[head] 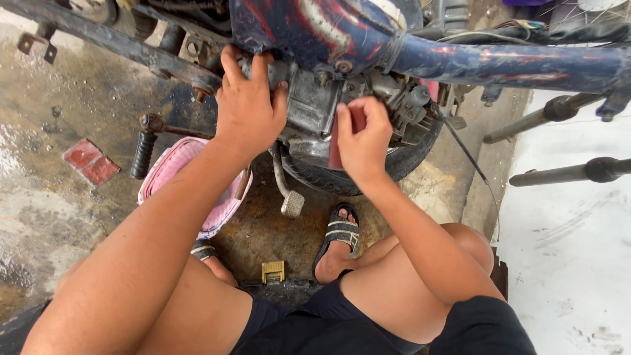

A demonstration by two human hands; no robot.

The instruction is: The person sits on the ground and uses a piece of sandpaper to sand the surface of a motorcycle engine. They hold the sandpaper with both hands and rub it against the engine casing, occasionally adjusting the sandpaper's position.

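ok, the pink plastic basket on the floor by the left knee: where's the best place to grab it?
Probably by the rim of the pink basket on its far, exposed edge, coming from above and the left. The near side is hidden under the left forearm, and the black footpeg crowds the far-left corner. The left hand is closest, resting on the engine; the right hand holds a red piece.
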